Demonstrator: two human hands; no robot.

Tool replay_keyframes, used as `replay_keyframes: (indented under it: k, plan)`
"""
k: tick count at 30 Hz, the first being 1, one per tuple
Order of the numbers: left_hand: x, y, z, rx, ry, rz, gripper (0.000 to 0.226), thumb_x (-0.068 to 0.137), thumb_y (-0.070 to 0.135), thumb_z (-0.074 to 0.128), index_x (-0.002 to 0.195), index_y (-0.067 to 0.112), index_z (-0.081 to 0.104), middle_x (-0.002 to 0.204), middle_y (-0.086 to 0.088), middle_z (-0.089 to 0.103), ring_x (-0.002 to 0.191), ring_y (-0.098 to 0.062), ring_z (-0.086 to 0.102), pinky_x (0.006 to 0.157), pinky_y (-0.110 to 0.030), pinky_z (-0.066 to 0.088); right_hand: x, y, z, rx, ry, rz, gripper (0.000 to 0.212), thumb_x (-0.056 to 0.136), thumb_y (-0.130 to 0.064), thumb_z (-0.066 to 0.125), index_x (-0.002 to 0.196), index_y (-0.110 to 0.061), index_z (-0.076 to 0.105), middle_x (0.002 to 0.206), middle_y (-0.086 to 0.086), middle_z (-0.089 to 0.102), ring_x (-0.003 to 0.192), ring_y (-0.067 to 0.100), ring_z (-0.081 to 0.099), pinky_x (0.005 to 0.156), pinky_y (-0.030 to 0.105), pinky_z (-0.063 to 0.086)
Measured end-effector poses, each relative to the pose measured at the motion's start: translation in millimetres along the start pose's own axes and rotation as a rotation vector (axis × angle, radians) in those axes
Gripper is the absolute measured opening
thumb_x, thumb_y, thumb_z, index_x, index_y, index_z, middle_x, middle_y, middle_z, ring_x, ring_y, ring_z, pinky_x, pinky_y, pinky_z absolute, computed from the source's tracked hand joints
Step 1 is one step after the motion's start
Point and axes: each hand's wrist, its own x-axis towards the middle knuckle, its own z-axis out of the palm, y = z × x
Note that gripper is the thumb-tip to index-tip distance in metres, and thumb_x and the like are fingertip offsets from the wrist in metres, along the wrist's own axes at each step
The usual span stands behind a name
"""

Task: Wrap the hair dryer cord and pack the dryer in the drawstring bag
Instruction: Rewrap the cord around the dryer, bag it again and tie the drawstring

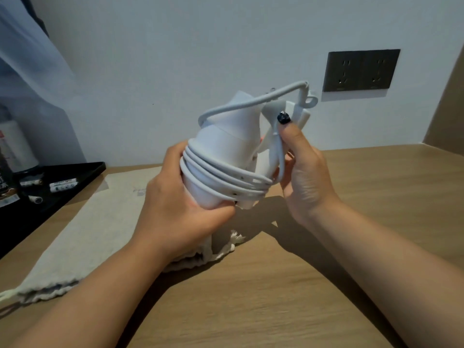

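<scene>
I hold a white hair dryer [226, 144] up above the wooden table [326, 247]. My left hand [173, 204] grips its lower body from the left. Several turns of the white cord [226, 177] lie wound round the dryer, and one loose loop arches over its top. My right hand [303, 169] pinches the end of the cord near the white plug [300, 114] on the dryer's right side. The beige drawstring bag [82, 234] lies flat on the table under my left arm, its rope ends [233, 241] showing below the dryer.
A black tray [75, 182] with bottles and small packets sits at the far left. A dark double wall socket [361, 70] is on the white wall behind. A brown panel rises at the right edge.
</scene>
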Motion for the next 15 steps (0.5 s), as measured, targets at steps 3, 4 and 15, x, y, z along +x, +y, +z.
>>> replay_keyframes:
  k: [3,4,15]
  plan:
    - [-0.2,2.1,-3.3,0.071,0.03,0.033,0.084,0.051,0.058,0.071,0.125,0.043,0.034,0.1,0.031,0.053,0.095,0.008,0.056,0.066,-0.013,0.051,1.9,-0.6,1.0,-0.003,0.033,-0.015,0.026,0.075,-0.046,0.06,0.07,-0.022,0.068,0.063,-0.008,0.061,0.071,0.014,0.058,0.071,0.036,0.042]
    - [-0.7,3.1,-2.6,0.086,0.033,0.044,0.084,0.051,0.059,0.071,0.125,0.044,0.032,0.1,0.032,0.052,0.095,0.008,0.056,0.066,-0.014,0.052,2.2,-1.1,1.2,-0.002,0.047,-0.017,0.026,0.075,-0.046,0.06,0.07,-0.022,0.068,0.063,-0.007,0.06,0.073,0.016,0.057,0.07,0.036,0.042]
    - [-1.2,1.0,-1.0,0.212,0.066,0.115,0.089,0.055,0.049,0.074,0.133,0.028,0.037,0.103,0.017,0.052,0.087,-0.02,0.06,0.071,-0.045,0.054,1.2,-9.1,1.0,-0.071,0.032,-0.008,0.036,0.077,-0.05,0.064,0.07,-0.015,0.066,0.056,-0.008,0.06,0.059,0.011,0.059,0.058,0.033,0.044]
